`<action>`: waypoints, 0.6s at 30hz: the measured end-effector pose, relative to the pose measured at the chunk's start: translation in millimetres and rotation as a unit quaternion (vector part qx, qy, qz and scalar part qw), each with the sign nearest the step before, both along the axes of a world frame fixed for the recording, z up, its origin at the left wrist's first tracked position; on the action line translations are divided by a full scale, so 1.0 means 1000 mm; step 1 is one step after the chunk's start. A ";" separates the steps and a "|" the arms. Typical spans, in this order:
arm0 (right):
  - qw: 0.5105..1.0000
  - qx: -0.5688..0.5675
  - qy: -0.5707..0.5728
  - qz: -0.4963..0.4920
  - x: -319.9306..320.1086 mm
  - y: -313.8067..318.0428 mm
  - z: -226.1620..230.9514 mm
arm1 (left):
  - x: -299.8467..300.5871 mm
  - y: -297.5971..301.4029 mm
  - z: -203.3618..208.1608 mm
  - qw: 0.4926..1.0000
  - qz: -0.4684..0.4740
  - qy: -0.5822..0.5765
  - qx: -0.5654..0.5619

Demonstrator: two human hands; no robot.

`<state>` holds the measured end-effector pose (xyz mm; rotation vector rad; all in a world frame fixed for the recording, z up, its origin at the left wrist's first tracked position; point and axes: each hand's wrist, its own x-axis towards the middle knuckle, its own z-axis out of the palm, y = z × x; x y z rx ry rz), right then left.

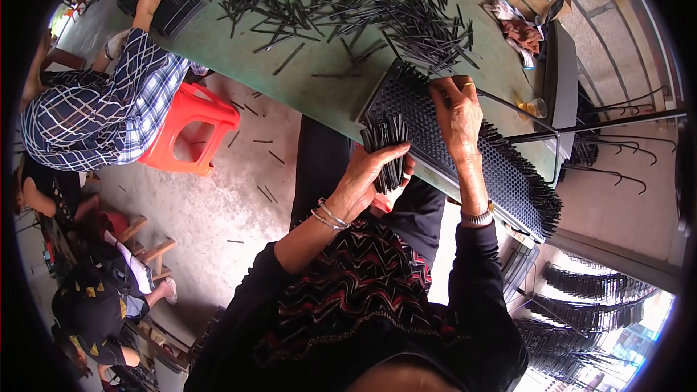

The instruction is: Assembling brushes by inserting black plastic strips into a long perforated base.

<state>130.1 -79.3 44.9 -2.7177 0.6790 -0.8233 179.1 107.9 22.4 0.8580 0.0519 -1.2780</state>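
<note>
My left hand (363, 174) is closed around an upright bundle of thin black sticks (386, 138), held at the table's front edge. Beside it lies a long black board full of small holes (414, 101), slanting from the table down toward the right. Black sticks stand up in rows along its far and right edges. Over the board, my right hand (462, 120) has its fingers pinched together, and whatever they hold is too small to make out. A large loose heap of black sticks (341, 0) spreads over the green table (254, 65) beyond both hands.
A cup of yellow liquid (537, 107) stands right of the board, near a grey panel (563, 72) and metal hooks (617, 149). At left, a person in a checked shirt (94, 116) reaches to another black rack (178, 11), beside a red stool (192, 131). Sticks litter the floor.
</note>
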 end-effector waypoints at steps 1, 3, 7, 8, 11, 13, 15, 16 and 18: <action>1.000 0.001 0.000 0.001 0.000 0.002 0.001 | 0.000 -0.001 0.001 1.000 0.006 -0.002 -0.005; 0.997 0.057 -0.049 -0.008 -0.004 0.008 0.007 | 0.000 -0.001 0.001 1.000 0.013 -0.005 -0.009; 0.871 0.484 0.057 0.067 -0.028 0.028 0.044 | 0.001 -0.001 0.004 0.999 -0.001 -0.031 -0.025; 0.871 0.483 0.056 0.065 -0.032 0.031 0.041 | 0.000 -0.001 0.006 0.999 -0.007 -0.040 -0.022; 0.838 0.529 0.075 0.111 -0.038 0.033 0.032 | -0.002 -0.002 0.010 0.999 -0.021 -0.032 -0.021; 0.826 0.548 0.067 0.114 -0.041 0.031 0.031 | -0.005 -0.003 0.009 1.000 -0.021 -0.014 -0.019; 0.813 0.566 0.060 0.119 -0.043 0.030 0.031 | -0.007 -0.004 0.007 1.000 -0.019 0.003 -0.017; 0.793 0.596 0.063 0.109 -0.044 0.031 0.033 | -0.008 -0.004 0.003 1.000 -0.020 0.002 -0.024; 0.772 0.625 0.066 0.099 -0.043 0.031 0.033 | -0.007 -0.004 0.000 0.999 -0.020 0.000 -0.032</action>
